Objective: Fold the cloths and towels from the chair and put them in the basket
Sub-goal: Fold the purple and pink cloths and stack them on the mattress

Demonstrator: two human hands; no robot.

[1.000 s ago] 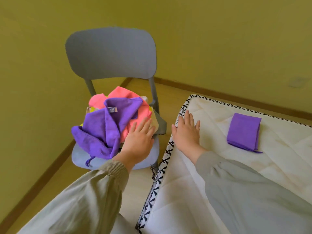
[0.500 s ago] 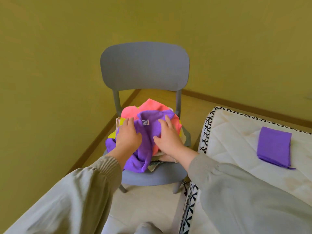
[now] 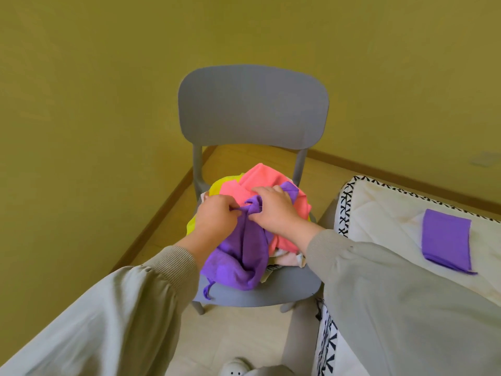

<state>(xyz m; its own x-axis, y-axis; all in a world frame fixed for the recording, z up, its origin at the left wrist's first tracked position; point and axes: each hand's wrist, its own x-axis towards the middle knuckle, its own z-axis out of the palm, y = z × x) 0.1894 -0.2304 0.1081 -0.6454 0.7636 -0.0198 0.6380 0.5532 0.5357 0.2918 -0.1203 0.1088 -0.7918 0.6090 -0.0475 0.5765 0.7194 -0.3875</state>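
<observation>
A grey chair (image 3: 252,109) holds a heap of cloths. On top lies a crumpled purple cloth (image 3: 244,256), over a pink cloth (image 3: 260,180) and a yellow one (image 3: 217,187). My left hand (image 3: 217,215) pinches the purple cloth's upper edge. My right hand (image 3: 273,207) grips the same edge just to the right, fingers curled into the fabric. A folded purple cloth (image 3: 446,240) lies flat on the white mattress (image 3: 379,213) at the right. No basket is in view.
The chair stands in a corner between yellow walls with a wooden skirting board. The mattress edge with black-and-white trim (image 3: 344,210) sits close to the chair's right side. A white slipper (image 3: 234,370) shows on the floor below.
Both hands went from lying flat on the purple cloth to gripping its top edge, bunching it up. The view has shifted left, centring the chair.
</observation>
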